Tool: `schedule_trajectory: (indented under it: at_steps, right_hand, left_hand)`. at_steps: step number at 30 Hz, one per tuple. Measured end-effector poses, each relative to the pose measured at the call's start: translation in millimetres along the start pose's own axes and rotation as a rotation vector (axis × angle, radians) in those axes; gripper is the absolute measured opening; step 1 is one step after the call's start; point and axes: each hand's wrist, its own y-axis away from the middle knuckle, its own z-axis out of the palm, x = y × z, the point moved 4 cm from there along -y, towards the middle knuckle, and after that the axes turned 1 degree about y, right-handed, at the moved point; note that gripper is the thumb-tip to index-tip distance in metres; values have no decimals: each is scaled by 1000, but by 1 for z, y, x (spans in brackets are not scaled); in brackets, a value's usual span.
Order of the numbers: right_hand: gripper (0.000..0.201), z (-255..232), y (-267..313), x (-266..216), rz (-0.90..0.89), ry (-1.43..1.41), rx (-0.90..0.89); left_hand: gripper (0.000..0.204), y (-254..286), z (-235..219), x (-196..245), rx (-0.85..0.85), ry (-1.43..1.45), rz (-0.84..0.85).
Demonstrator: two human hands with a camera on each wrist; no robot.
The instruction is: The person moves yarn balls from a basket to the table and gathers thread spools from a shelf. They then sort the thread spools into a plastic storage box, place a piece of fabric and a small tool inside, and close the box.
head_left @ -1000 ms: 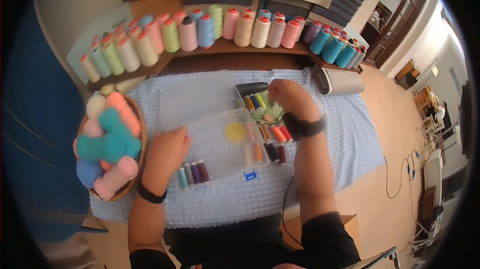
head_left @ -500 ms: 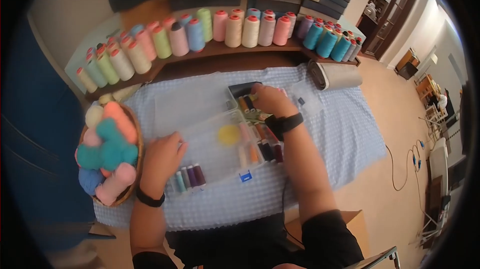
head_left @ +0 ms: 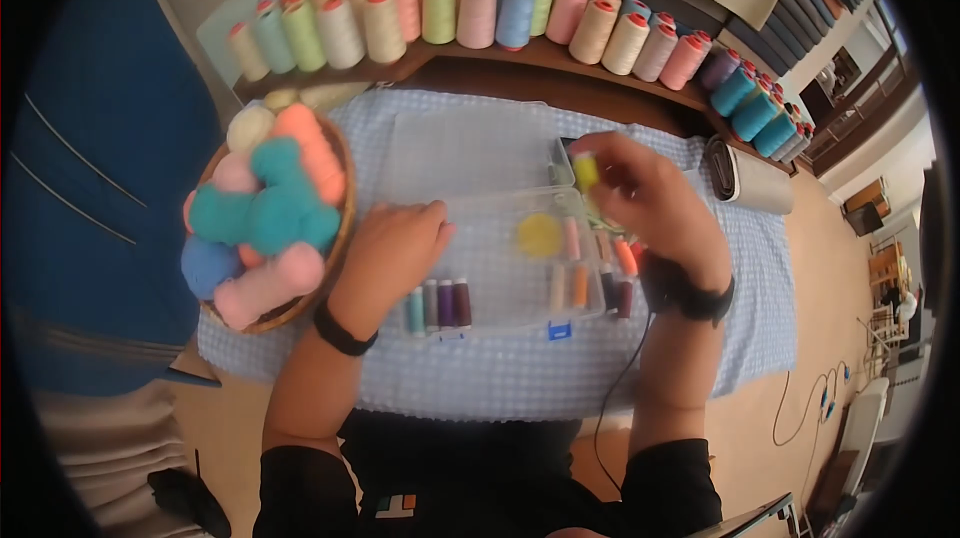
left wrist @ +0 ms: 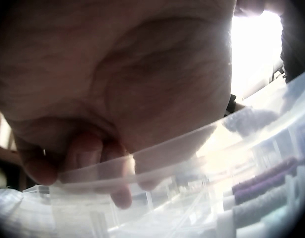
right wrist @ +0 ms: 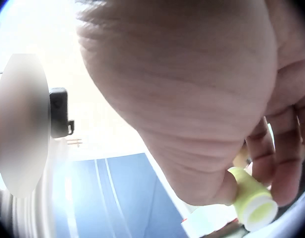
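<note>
A yellow-green thread spool [head_left: 586, 170] [right wrist: 251, 197] is pinched between the thumb and fingers of the right hand [head_left: 655, 200] [right wrist: 192, 94], above the upper right corner of the clear box. The left hand [head_left: 392, 250] [left wrist: 127, 84] is at the left side of the clear plastic box [head_left: 500, 326] [left wrist: 187, 144], its curled fingers gripping the box's edge. Inside the box, purple [head_left: 446, 304], grey and teal spools stand at the lower left, with pink and orange [head_left: 580, 286] ones at the right. A round yellow thing [head_left: 539, 235] shows in the box.
A basket [head_left: 348, 188] of yarn balls stands at the left. Large thread cones [head_left: 515, 16] line the curved shelf [head_left: 600, 88] at the back. Red, orange and dark spools [head_left: 625, 298] lie right of the box. A rolled grey fabric [head_left: 755, 178] lies at the back right.
The right hand has risen from among the spools beside the box, and the yellow-green spool now shows in its fingers. The left hand keeps its place at the box while the head view has shifted.
</note>
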Motion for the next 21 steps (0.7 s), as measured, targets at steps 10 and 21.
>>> schedule_trajectory:
  at_steps: [10, 21]
  right_hand:
    - [34, 108, 6, -29, -137, 116, -452]
    - [24, 137, 5, -12, -118, 199, -561]
  left_hand:
    - [22, 0, 1, 0, -19, -36, -16]
    - [22, 1, -1, 1, -37, -22, -25]
